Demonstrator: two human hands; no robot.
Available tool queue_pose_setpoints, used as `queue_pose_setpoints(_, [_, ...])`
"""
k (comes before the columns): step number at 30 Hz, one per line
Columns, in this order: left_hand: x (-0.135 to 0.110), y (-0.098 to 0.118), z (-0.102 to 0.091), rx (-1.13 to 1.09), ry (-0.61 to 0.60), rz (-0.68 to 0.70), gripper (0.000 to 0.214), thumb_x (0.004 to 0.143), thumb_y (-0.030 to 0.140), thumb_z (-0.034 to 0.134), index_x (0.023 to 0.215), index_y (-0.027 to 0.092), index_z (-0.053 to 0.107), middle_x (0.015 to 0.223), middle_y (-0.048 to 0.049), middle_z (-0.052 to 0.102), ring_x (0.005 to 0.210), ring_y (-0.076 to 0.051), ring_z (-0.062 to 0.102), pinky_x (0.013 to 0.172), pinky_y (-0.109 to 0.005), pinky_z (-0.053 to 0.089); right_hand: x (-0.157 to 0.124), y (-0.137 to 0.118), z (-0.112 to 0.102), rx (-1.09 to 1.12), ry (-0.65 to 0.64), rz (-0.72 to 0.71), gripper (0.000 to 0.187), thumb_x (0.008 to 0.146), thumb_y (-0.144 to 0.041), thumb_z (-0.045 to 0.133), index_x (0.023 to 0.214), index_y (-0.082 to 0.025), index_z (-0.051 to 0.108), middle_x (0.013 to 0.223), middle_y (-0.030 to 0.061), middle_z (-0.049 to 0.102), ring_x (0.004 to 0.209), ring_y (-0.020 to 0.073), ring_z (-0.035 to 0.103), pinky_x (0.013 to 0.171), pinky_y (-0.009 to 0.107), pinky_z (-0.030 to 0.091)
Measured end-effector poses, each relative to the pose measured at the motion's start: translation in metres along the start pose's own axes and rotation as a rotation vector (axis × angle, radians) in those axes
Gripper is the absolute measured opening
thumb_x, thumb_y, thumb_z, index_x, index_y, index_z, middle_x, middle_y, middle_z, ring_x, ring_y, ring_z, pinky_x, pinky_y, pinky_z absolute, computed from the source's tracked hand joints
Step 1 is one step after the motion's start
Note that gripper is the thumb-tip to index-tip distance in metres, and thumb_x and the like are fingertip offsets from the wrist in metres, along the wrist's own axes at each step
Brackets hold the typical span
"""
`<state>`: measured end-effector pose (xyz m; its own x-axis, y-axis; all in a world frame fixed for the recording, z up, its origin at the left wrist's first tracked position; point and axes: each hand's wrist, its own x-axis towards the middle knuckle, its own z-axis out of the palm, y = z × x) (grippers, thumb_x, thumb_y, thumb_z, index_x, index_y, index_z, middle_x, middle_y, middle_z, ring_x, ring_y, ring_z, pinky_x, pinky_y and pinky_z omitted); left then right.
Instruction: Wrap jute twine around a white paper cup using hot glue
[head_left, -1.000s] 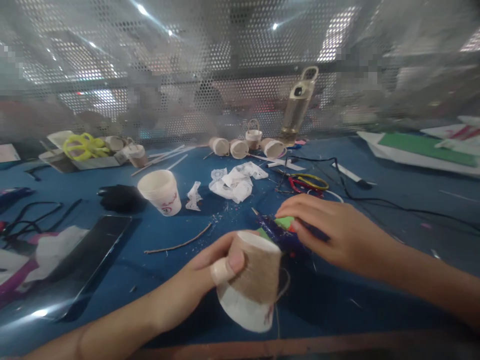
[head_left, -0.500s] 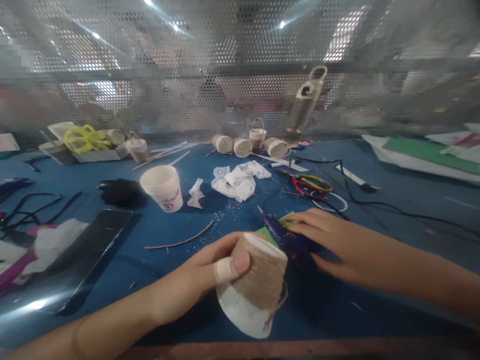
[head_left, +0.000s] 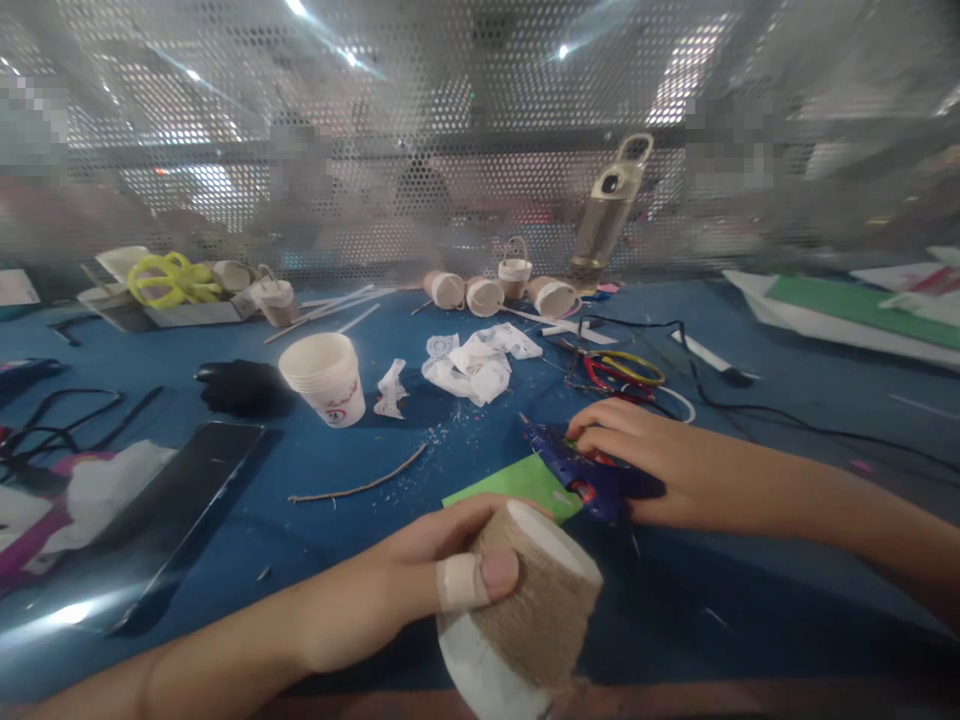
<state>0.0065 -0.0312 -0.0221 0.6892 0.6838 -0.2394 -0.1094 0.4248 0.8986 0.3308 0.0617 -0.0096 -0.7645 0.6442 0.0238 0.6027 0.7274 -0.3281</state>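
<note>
My left hand [head_left: 420, 580] is closed round a paper cup half wrapped in brown twine [head_left: 529, 610], held tilted near the table's front edge; a plaster wraps the thumb. My right hand [head_left: 660, 465] lies over a blue glue gun [head_left: 577, 470] on the blue table [head_left: 750, 600], its fingers curled on the gun's body. A green card [head_left: 517, 482] lies flat just left of the gun. A short length of twine [head_left: 360, 488] rests on the table further left.
A white paper cup [head_left: 324, 378], crumpled paper [head_left: 472, 362], black phone [head_left: 180, 505], cables [head_left: 720, 385] and coloured scissors [head_left: 619, 370] lie around. Twine-wrapped cups [head_left: 495, 290], a bottle [head_left: 607, 215] and yellow scissors [head_left: 169, 278] stand by the perforated screen [head_left: 450, 130].
My left hand has drawn the wrapped cup nearer and lower. My right hand has closed down on the glue gun, and the green card now shows uncovered.
</note>
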Motion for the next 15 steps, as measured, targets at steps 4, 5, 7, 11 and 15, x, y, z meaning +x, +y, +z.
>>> queue_pose_setpoints(4, [-0.001,0.003,-0.001,-0.004,-0.005,0.002,0.055,0.093,0.058,0.079,0.142,0.035,0.074,0.132,-0.0046,0.076,0.125,-0.029,0.066,0.104,-0.036,0.048,0.004,0.003,-0.002,0.056,-0.077,0.04,0.029,0.09,-0.036,0.073,0.116,-0.025,0.07,0.141,0.0126,0.063,0.126,0.0343,0.065,0.111,0.053,0.053])
queue_pose_setpoints(5, [-0.001,0.004,-0.001,-0.006,-0.013,0.004,0.055,0.093,0.058,0.08,0.142,0.035,0.074,0.132,-0.0045,0.076,0.125,-0.029,0.066,0.105,-0.037,0.048,0.006,0.004,-0.003,0.066,-0.083,0.046,0.029,0.089,-0.034,0.072,0.116,-0.024,0.069,0.139,0.0125,0.063,0.125,0.0339,0.066,0.109,0.052,0.053])
queue_pose_setpoints(7, [0.0,0.006,-0.001,-0.006,-0.012,0.013,0.052,0.093,0.057,0.08,0.14,0.036,0.075,0.134,-0.0037,0.076,0.127,-0.029,0.066,0.107,-0.037,0.048,0.009,0.006,-0.004,0.074,-0.091,0.051,0.029,0.086,-0.03,0.071,0.114,-0.024,0.068,0.135,0.0123,0.064,0.122,0.0335,0.065,0.107,0.051,0.053])
queue_pose_setpoints(11, [-0.001,0.005,-0.003,0.002,0.022,0.031,0.048,0.093,0.057,0.08,0.137,0.036,0.077,0.139,-0.0033,0.076,0.134,-0.031,0.064,0.111,-0.038,0.046,0.015,0.01,-0.005,0.071,-0.088,0.034,0.023,0.083,-0.027,0.071,0.104,-0.023,0.064,0.123,0.0113,0.064,0.119,0.0324,0.061,0.105,0.051,0.051])
queue_pose_setpoints(15, [-0.004,0.005,-0.003,-0.012,0.058,0.032,0.055,0.09,0.059,0.082,0.139,0.034,0.076,0.14,-0.0049,0.077,0.132,-0.033,0.065,0.109,-0.041,0.047,0.016,0.014,-0.003,0.063,-0.083,0.028,0.019,0.083,-0.026,0.071,0.099,-0.024,0.06,0.112,0.0081,0.064,0.109,0.0295,0.059,0.095,0.045,0.05])
